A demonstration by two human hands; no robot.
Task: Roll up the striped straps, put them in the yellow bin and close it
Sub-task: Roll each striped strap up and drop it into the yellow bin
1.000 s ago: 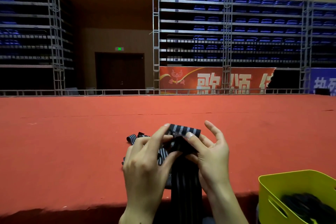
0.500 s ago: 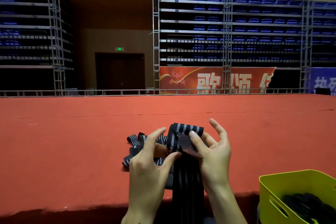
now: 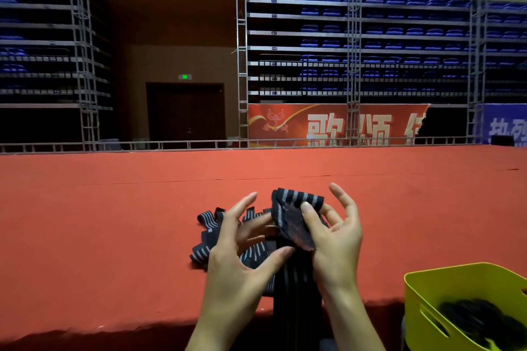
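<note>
A black strap with grey stripes is partly rolled at its top end, and its tail hangs down over the stage edge. My right hand pinches the rolled end, thumb pressed on its dark velcro patch. My left hand hovers just left of the roll with fingers spread, thumb close to the strap below it. A loose pile of more striped straps lies on the red carpet behind my left hand. The yellow bin stands at the lower right, lid off, with dark rolled straps inside.
The red carpeted stage stretches wide ahead, its front edge just below my wrists. A metal truss rail runs along the far side, with blue seating tiers and a red banner behind.
My left hand has let go of the roll and opened, moving slightly left. The right hand has tilted the rolled end up, showing its velcro patch.
</note>
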